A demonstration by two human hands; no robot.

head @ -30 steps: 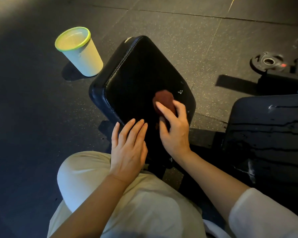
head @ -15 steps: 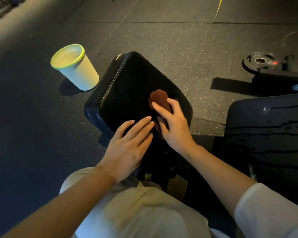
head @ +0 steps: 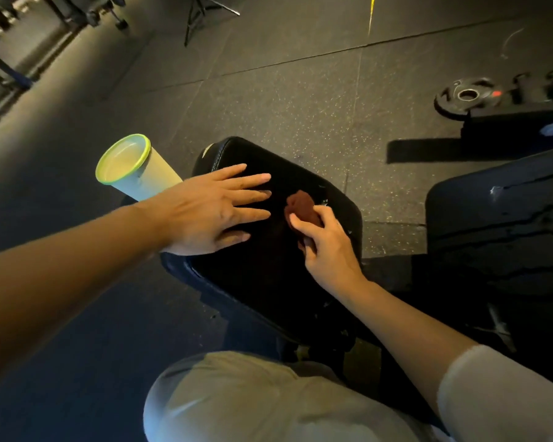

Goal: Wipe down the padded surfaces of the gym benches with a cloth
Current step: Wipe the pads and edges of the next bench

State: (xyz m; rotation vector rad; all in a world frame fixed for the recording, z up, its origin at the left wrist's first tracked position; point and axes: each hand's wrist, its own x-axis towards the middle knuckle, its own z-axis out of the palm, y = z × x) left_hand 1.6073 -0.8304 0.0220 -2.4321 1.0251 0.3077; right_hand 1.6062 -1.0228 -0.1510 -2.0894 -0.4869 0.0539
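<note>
A black padded bench seat (head: pixel 262 282) fills the middle of the view. A small brown cloth (head: pixel 300 204) lies bunched on the pad's right half. My right hand (head: pixel 328 247) holds the cloth down against the pad, fingers curled over its near part. My left hand (head: pixel 211 208) lies flat on the pad's far left part, fingers straight and spread, a short gap from the cloth. A second black pad (head: pixel 505 224) with wet streaks stands to the right.
A pale bucket with a lime-green rim (head: pixel 131 167) stands on the rubber floor just left of the seat, partly behind my left wrist. A weight plate (head: pixel 468 97) and dark equipment lie at the far right. My knee in light trousers (head: pixel 253 400) is below the seat.
My left hand has slid from the pad's near edge up to its far left part. The right hand and cloth stay on the pad's right side. The view has tilted upward.
</note>
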